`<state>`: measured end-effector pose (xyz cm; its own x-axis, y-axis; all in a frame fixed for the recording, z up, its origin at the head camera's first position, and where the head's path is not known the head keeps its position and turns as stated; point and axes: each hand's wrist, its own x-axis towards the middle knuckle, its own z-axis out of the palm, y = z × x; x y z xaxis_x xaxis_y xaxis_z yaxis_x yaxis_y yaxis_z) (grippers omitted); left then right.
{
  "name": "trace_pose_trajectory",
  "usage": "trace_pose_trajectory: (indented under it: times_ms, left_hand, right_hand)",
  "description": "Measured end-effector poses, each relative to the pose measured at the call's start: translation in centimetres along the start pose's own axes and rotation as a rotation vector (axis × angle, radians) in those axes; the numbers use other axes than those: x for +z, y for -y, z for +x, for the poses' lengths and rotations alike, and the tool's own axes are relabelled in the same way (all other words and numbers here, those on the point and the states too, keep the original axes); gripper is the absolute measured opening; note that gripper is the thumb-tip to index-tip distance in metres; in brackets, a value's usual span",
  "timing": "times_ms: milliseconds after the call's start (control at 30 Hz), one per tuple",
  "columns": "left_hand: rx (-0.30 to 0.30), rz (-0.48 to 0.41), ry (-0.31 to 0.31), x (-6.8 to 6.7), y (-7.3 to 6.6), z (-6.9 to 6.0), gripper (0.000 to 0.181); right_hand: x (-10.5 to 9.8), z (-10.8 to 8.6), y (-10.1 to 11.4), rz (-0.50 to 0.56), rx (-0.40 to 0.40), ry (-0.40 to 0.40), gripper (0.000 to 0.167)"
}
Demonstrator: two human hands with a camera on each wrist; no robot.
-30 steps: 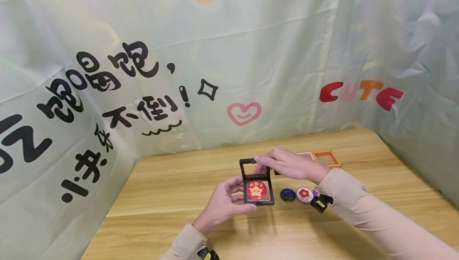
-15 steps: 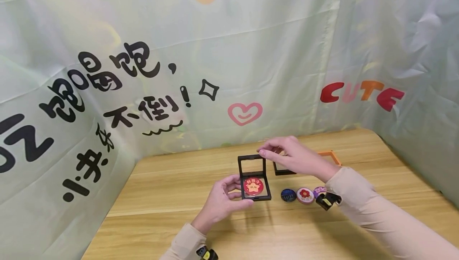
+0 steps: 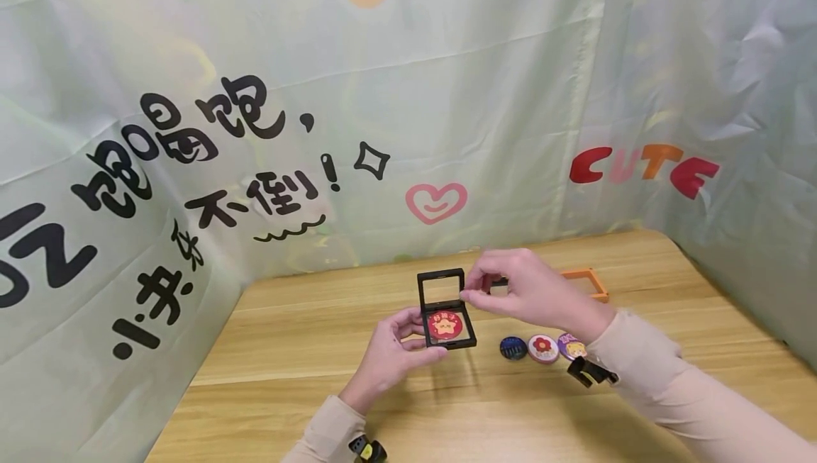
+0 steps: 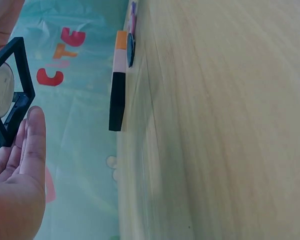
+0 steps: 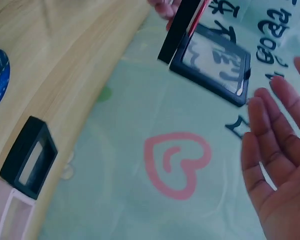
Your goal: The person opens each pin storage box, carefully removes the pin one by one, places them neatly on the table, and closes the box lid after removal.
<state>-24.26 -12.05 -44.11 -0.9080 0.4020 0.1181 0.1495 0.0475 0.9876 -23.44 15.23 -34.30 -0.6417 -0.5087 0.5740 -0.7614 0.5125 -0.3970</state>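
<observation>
My left hand (image 3: 389, 356) holds a small black display frame (image 3: 442, 305) above the table, gripping it at its left and lower edges. The frame is hinged and its lid stands up. Inside the lower half lies a round red badge (image 3: 445, 325) with a yellow star. Right beside the lid's right edge is my right hand (image 3: 520, 289), its fingers bent in the head view. In the right wrist view the right hand (image 5: 285, 165) has relaxed, spread fingers, holds nothing and is slightly apart from the lid (image 5: 215, 85).
A dark blue badge (image 3: 513, 348), a red-flower badge (image 3: 543, 349) and a purple badge (image 3: 570, 344) lie in a row on the wooden table (image 3: 287, 349). Behind the right hand are an orange frame (image 3: 598, 283), a pink frame (image 5: 2, 200) and another black frame (image 5: 20, 150). Printed cloth surrounds the table.
The right hand has come off the top of the lid and moved to its right side. The left hand has shifted the frame slightly left and up, turning it a little.
</observation>
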Motion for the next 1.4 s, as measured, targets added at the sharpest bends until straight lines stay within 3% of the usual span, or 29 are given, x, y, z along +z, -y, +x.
trace_pose_trajectory:
  times_ms: [100, 167, 400, 867, 1067, 1400]
  left_hand:
    - [0.000, 0.004, -0.010, -0.1, 0.0, 0.1, 0.063]
    - [-0.002, 0.009, -0.016, -0.1, 0.1, 0.1, 0.062]
    - [-0.001, 0.001, -0.019, -0.3, 0.1, 0.1, 0.063]
    - [0.032, 0.004, -0.033, -0.2, 0.0, 0.1, 0.060]
    - [0.046, 0.013, -0.042, -0.1, -0.1, 0.1, 0.061]
    - [0.055, 0.023, -0.053, -0.1, -0.1, 0.0, 0.061]
  right_hand:
    - [0.5, 0.1, 0.9, -0.061, -0.018, 0.049, 0.007]
    - [0.9, 0.3, 1.4, -0.103, -0.017, 0.086, 0.012]
    - [2.2, 0.8, 2.5, -0.181, 0.059, 0.186, 0.022]
    - [4.1, 1.4, 3.4, -0.297, 0.118, 0.225, 0.020]
    - [4.2, 1.6, 3.7, -0.302, 0.148, 0.251, 0.032]
    - [4.5, 1.6, 3.9, -0.308, 0.156, 0.252, 0.029]
